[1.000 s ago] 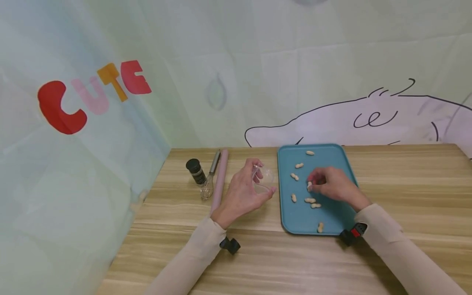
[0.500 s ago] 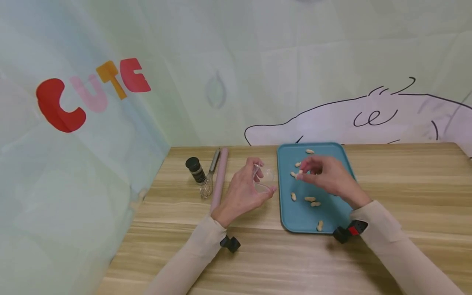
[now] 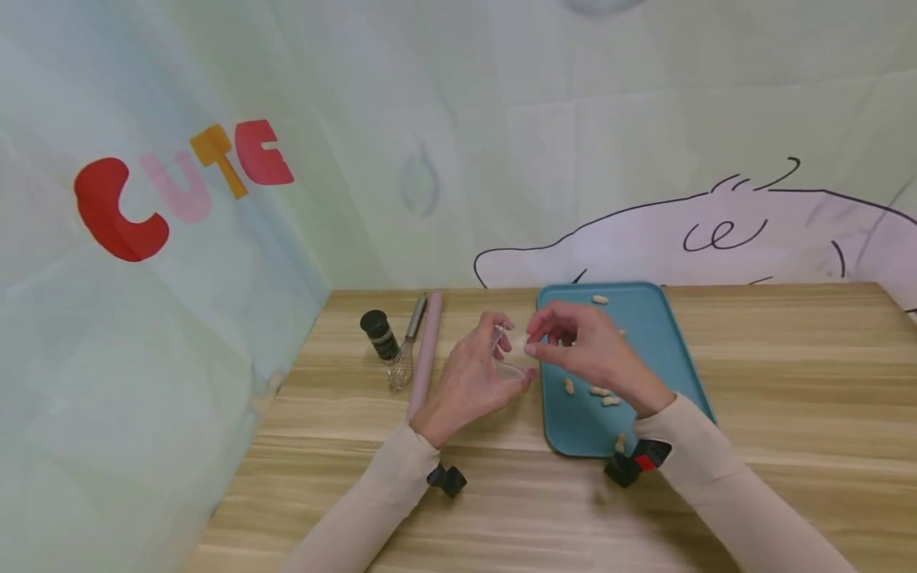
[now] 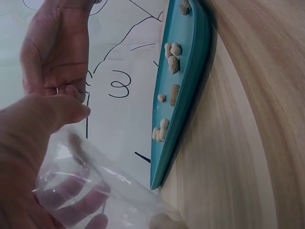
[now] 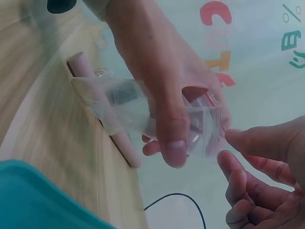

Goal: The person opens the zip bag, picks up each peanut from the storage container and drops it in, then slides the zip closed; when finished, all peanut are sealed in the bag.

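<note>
A clear plastic zip bag (image 3: pixel 513 368) is held by its spread mouth in my left hand (image 3: pixel 473 376), thumb and fingers on its sides. Inside it, the left wrist view shows a blurred brown peanut (image 4: pixel 76 145) near the mouth and a pale peanut (image 4: pixel 166 222) lower down. My right hand (image 3: pixel 591 346) is at the bag's mouth. In the right wrist view its thumb (image 5: pixel 238 138) and forefinger stand slightly apart, with nothing seen between them. Several peanuts (image 3: pixel 610 401) lie on the blue tray (image 3: pixel 648 306), some hidden behind the right hand.
Left of the bag, a pink rolling pin (image 3: pixel 427 350), a wire whisk (image 3: pixel 403 364) and a black-capped jar (image 3: pixel 380 334) are on the wooden table (image 3: pixel 494 509). A printed cloth (image 3: pixel 401 119) hangs behind and at the left.
My right hand has lifted a peanut off the tray and moved left to the bag's mouth, where its fingertips have parted. My left hand has stayed in place with the bag.
</note>
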A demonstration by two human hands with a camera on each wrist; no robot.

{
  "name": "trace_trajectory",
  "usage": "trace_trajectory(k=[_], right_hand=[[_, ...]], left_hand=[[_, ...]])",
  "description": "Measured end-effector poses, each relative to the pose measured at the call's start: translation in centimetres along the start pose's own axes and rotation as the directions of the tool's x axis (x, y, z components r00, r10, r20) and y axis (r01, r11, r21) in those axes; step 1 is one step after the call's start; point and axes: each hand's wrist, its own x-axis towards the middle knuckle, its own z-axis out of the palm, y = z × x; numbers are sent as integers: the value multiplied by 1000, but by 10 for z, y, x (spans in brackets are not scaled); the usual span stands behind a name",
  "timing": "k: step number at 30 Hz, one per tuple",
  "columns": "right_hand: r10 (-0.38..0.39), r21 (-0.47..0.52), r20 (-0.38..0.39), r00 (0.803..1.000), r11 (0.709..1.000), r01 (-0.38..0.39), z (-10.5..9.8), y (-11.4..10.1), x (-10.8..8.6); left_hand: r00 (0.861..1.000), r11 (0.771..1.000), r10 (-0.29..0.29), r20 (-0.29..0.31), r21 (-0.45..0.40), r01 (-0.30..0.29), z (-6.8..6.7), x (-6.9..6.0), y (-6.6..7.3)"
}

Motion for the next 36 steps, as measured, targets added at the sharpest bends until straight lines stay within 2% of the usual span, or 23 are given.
trace_trajectory(k=[4,7,13,19,28,36], right_hand=[[-3,-3,-23,1000,1000,3,-4,4,0],[38,-48,-29,999,998,-39,-8,10,-1],[173,-207,55,983,965,-158,-8,34,-4],[261,-265,126,957,939,-221,0,57,-10],[195,-307,185,963,943,-132,7,65,-13],[152,-294,164,975,951,-99,9,67,-15]], left_hand=[[1000,1000,-7,-6,12,7,0,0,-2],[1000,1000,-8,-20,22,9,-1,1,-2],[999,999,-27,-29,24,27,-4,3,-2],[999,999,-36,-25,30,37,-4,3,-1],[999,999,-41,-17,31,41,-2,4,-2],[998,998,-56,-13,27,57,-1,2,-3]])
